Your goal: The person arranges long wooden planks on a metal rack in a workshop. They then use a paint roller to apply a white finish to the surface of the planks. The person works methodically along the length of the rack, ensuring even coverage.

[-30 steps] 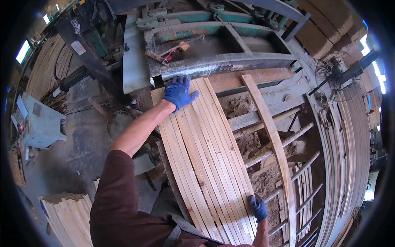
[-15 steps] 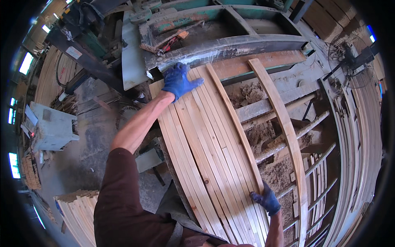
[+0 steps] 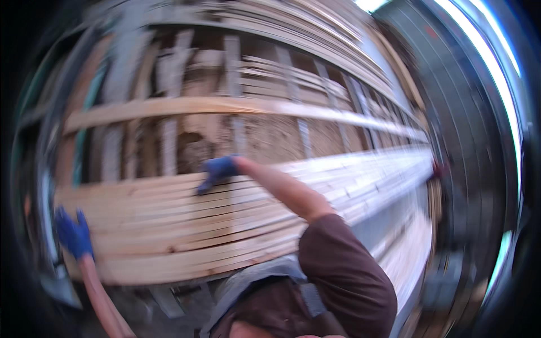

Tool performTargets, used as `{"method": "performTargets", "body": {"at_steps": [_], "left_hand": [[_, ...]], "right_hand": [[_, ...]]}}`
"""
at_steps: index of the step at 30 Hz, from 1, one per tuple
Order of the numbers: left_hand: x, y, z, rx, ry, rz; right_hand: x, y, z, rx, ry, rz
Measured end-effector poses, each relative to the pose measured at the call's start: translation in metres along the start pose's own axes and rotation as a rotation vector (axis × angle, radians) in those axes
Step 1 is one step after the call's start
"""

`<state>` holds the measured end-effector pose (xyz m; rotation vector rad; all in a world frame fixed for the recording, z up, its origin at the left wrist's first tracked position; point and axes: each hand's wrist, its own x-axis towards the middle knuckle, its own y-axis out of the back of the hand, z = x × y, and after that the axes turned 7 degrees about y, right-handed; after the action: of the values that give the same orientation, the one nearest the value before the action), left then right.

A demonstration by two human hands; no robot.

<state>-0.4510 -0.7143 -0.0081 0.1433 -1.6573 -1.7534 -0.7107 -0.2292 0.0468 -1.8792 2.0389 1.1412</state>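
Note:
A row of long pale wooden strips [image 3: 186, 225] lies side by side across the view. My left hand [image 3: 74, 234], in a blue glove, is at the left ends of the strips with its fingers spread. My right hand [image 3: 218, 170], also gloved in blue, rests at the far edge of the row, its thumb and fingers apart over the outer strips. Beyond it, a separate wooden board [image 3: 225, 106] lies across metal bars, apart from the row. Motion blur softens the picture, most of all toward the right.
Metal crossbars [image 3: 237, 132] span a bed of sawdust [image 3: 270, 135] behind the row. More long strips [image 3: 304, 25] are stacked at the far side. A dark panelled wall [image 3: 462, 112] stands at the right. Machine framing [image 3: 51, 141] stands at the left.
The view has swung to the right, so the row now runs across it. The loose strip at the row's far edge now looks level with the others. Both hands remain at the row.

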Motion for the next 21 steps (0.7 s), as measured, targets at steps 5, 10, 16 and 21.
{"method": "performTargets", "body": {"at_steps": [5, 10, 16, 21], "left_hand": [[-0.052, 0.026, 0.32, -0.369, -0.556, -0.111], [-0.063, -0.008, 0.338, -0.363, -0.582, -0.186], [-0.064, -0.003, 0.336, -0.3, -0.549, -0.258], [-0.06, -0.017, 0.335, -0.249, -0.558, -0.278]], "right_hand": [[-0.041, -0.016, 0.042, 0.102, 0.094, 0.327], [-0.152, -0.028, 0.041, -0.17, 0.123, 0.788], [-0.34, -0.008, 0.2, -0.167, -0.531, 0.691], [-0.386, -0.034, 0.255, -0.079, -0.588, 0.718]]}}
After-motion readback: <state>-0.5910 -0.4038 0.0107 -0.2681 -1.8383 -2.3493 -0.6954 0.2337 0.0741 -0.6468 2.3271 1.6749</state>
